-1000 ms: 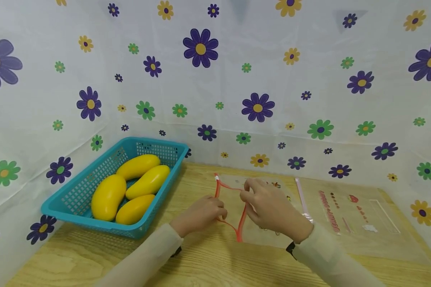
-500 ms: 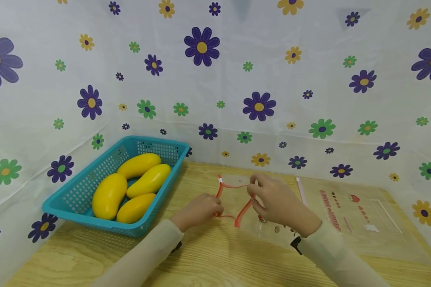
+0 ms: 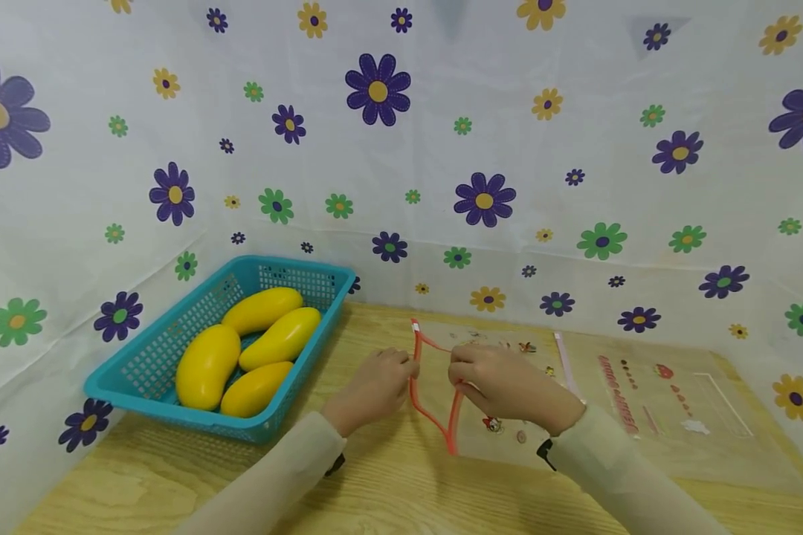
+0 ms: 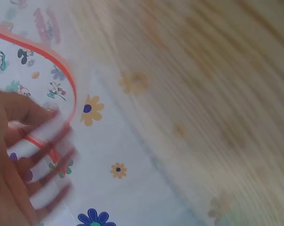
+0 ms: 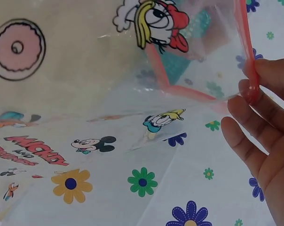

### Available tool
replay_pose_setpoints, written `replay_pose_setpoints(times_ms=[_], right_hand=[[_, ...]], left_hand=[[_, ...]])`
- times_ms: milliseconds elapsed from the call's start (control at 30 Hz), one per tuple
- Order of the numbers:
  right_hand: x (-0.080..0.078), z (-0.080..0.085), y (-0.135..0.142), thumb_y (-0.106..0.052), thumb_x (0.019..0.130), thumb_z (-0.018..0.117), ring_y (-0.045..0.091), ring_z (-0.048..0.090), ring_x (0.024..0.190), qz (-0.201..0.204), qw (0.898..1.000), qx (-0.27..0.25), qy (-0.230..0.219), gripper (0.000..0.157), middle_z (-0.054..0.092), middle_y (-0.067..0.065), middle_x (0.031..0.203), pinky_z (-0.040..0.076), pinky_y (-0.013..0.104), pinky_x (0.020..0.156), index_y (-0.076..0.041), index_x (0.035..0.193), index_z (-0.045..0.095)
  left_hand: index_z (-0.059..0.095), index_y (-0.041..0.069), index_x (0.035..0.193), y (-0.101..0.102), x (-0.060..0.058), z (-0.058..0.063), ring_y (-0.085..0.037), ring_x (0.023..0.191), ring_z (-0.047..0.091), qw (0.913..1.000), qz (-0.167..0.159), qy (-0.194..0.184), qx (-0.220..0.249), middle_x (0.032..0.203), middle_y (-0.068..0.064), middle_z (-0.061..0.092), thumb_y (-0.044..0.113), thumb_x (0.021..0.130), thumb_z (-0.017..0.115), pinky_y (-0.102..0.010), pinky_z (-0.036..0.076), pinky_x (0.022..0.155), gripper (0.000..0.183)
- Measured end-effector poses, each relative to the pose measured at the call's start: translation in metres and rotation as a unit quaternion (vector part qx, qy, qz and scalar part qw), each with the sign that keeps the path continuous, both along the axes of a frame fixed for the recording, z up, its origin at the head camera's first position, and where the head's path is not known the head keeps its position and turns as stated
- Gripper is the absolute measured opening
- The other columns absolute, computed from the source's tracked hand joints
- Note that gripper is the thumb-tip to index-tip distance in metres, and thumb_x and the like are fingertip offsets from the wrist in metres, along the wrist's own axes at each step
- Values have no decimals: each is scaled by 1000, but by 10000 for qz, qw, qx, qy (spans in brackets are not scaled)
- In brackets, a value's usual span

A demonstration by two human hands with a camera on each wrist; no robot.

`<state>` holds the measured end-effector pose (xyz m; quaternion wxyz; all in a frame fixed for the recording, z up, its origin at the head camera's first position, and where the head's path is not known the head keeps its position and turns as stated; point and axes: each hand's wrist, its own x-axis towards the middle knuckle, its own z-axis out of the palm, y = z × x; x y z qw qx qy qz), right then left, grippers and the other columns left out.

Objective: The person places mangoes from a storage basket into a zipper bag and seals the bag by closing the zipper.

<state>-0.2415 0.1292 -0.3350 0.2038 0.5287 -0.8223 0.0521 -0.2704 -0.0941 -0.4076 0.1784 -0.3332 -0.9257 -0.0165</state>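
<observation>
A clear zip bag [image 3: 502,405] with a red-edged mouth and cartoon print lies on its side at the middle of the table in the head view. My left hand [image 3: 378,386] pinches the left side of its mouth; in the left wrist view these fingers [image 4: 38,188] are blurred beside the red edge. With thumb and forefinger, my right hand [image 3: 508,383] grips the opposite edge. The red edge [image 5: 249,52] sits between those fingertips in the right wrist view. Between both hands the mouth gapes.
A teal basket [image 3: 167,412] stands at the left, holding several yellow mangoes [image 3: 207,366]. Right of the zip bag lies another clear bag [image 3: 682,416] with a pink edge and red print, flat on the wooden table [image 3: 388,483]. A flowered white sheet [image 3: 415,156] hangs behind.
Compared with half a second ago, my right hand has shifted slightly left and my left hand slightly away from me. The bag's mouth has changed shape, its near corner now closer to the front.
</observation>
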Motion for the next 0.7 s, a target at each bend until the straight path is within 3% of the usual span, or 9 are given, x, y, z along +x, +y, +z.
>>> replay_pose_setpoints(times_ms=[100, 200, 333, 467, 700], right_hand=[[1, 0, -1, -7, 83, 66, 7, 46, 66, -81, 9999, -101, 7, 16, 52, -4, 78, 42, 19, 61, -14, 74, 55], [3, 0, -3, -6, 81, 65, 6, 44, 64, -224, 9993, -297, 81, 16, 51, -4, 75, 40, 18, 58, -14, 73, 54], [6, -1, -8, -11, 79, 71, 6, 42, 59, -753, 9945, -681, 256, 17, 51, -4, 71, 38, 17, 54, -13, 74, 54], [8, -2, -16, -7, 75, 73, 7, 37, 54, -1550, 9835, -934, 83, 20, 52, -2, 68, 32, 18, 48, -11, 75, 54], [7, 3, -25, 11, 73, 58, 10, 29, 44, -2566, 9604, -1044, -305, 17, 49, 5, 66, 21, 18, 39, -3, 81, 53]], left_hand=[[61, 13, 85, 6, 0, 1, -19, 74, 61, 9950, 964, -246, 81, 78, -2, 64, 29, 88, 63, -34, 49, 69, 16], [60, 13, 78, 12, -4, 0, -20, 65, 61, 9882, 1427, -557, 99, 70, -2, 64, 34, 86, 64, -34, 48, 61, 23], [59, 13, 76, 21, -10, -3, -17, 58, 60, 9878, 1380, -709, 99, 65, 0, 62, 28, 86, 65, -32, 45, 53, 19], [60, 13, 82, 30, -10, -2, -15, 59, 61, 9917, 1221, -377, -104, 66, 1, 64, 27, 87, 66, -30, 47, 57, 16], [61, 16, 98, 39, -2, 1, -14, 65, 63, 9933, 1017, 148, -530, 72, 3, 64, 30, 87, 65, -29, 49, 65, 18]])
